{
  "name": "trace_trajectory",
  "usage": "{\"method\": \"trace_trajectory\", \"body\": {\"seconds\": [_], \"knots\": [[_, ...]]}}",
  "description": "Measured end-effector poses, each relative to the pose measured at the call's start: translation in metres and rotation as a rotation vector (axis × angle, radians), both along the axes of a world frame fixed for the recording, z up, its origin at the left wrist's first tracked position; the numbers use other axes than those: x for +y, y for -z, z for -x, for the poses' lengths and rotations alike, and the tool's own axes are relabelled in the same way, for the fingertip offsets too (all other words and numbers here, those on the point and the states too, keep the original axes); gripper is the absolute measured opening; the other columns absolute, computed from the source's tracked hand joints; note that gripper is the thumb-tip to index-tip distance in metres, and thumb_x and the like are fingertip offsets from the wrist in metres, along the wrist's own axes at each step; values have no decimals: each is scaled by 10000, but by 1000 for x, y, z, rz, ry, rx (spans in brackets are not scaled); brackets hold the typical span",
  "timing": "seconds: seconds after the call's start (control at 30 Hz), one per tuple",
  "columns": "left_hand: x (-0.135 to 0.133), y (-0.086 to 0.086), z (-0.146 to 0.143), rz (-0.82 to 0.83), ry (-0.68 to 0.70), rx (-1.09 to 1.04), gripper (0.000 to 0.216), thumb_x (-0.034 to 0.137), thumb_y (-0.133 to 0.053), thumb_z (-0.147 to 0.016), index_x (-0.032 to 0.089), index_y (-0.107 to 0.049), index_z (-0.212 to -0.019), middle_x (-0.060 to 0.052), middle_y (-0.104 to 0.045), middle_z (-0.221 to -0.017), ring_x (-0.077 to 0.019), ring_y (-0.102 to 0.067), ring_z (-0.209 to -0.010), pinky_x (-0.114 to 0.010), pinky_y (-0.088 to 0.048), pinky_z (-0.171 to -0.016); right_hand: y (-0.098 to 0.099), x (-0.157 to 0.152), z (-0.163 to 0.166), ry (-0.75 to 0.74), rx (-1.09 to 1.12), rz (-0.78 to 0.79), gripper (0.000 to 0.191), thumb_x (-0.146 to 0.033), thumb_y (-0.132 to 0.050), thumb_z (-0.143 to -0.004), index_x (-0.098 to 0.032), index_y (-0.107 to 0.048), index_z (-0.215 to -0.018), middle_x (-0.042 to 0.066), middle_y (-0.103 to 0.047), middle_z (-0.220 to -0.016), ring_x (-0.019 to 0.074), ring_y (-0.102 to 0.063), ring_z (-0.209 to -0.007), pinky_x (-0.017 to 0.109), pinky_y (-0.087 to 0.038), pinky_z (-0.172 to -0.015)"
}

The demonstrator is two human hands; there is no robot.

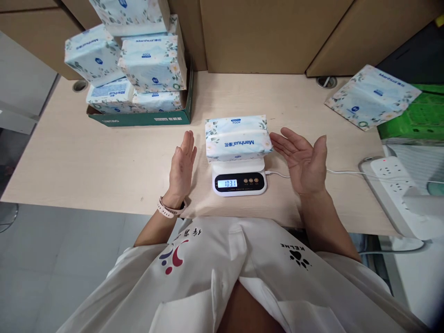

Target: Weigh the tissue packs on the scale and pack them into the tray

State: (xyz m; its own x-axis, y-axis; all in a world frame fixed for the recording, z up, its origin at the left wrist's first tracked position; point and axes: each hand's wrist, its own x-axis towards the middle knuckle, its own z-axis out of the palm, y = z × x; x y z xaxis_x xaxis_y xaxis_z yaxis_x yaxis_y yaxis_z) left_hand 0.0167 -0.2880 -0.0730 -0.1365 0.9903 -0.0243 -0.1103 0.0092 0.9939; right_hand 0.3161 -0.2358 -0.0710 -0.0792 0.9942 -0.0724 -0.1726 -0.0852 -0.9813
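Five tissue packs point(152, 62) can be counted at the left, stacked in and above a low green box point(138, 119) on the counter point(104, 171); these are off the scale, and the pictures do not show whether any has had its turn on it. Next comes the left hand point(182, 166), open and holding nothing, fingers straight, palm turned inward, a little apart from the middle pack. That middle pack point(237, 136) lies on the platform of the white scale point(239, 178), so its placing looks done. The display point(227, 183) is lit with the digits 1031; I cannot be sure of a decimal point. The right hand point(305, 162) is also spread open and holds nothing, its fingertips at the pack's near right corner; whether they touch it, I cannot tell. Farthest right, another pack point(374, 97) sits off the scale beside a green crate point(414, 118), its own progress unclear.
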Motion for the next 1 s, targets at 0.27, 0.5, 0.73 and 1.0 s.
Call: {"method": "trace_trajectory", "body": {"seconds": [0.27,0.5,0.73,1.0], "knots": [[0,0,0,-2,0,-11,885,916,-390,-975,371,-509,-1662,25,-229,-1881,-264,-128,-1776,-479,-183,-1459,-1,0,1,7,-19,-8,809,-951,-293,-948,-395,-796,-1252,24,-818,-1363,327,-652,-1486,606,-388,-1376],[0,-1,1,-3,7,-15,883,917,-395,-972,376,-513,-1660,33,-235,-1880,-277,-122,-1777,-487,-174,-1460,1,0,0,-1,-56,-18,858,-989,-285,-914,-400,-792,-1277,27,-813,-1376,334,-646,-1491,611,-412,-1362],[-1,-1,0,-5,2,-23,876,912,-393,-977,375,-511,-1658,26,-232,-1881,-260,-139,-1776,-479,-179,-1458,0,0,0,-5,-25,-3,816,-957,-291,-945,-397,-800,-1251,18,-821,-1360,324,-652,-1487,611,-391,-1374],[-1,-1,1,-6,8,-4,900,925,-385,-968,372,-504,-1668,24,-239,-1880,-291,-124,-1776,-496,-170,-1460,2,1,1,-9,-37,-2,830,-972,-281,-932,-404,-790,-1258,15,-817,-1366,324,-651,-1486,610,-394,-1377]]}}
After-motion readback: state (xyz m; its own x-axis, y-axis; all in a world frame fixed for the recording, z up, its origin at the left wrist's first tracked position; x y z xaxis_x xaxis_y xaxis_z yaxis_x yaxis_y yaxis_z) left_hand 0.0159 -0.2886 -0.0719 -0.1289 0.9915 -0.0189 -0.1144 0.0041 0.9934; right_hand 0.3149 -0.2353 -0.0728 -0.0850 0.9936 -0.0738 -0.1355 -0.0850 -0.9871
